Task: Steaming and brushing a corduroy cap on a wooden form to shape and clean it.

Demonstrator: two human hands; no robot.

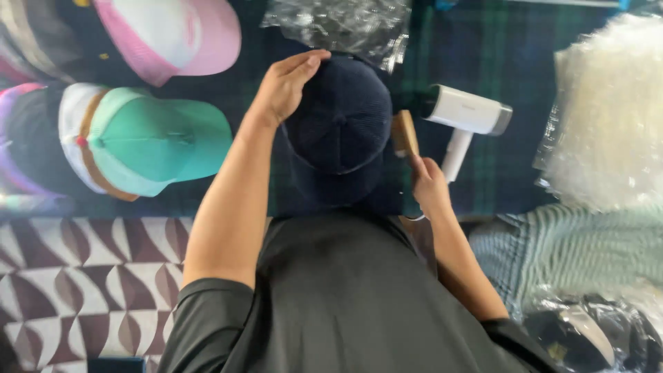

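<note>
A small cap-finishing or packing workplace is suggested, perhaps a shop's back room or a home business; which of these cannot be told. A counter [483, 62] covered in dark green plaid cloth is seen. Finished caps are laid out in rows at nine to eleven o'clock: a mint green cap [155, 138] and a pink and white cap [173, 34]. A white handheld steamer [466, 114] is placed at two o'clock, and crinkled clear plastic bags [338, 24] at twelve. A heap of pale packing material [611, 110] is piled at three o'clock. Patterned flooring [83, 276] is seen at eight o'clock.
</note>
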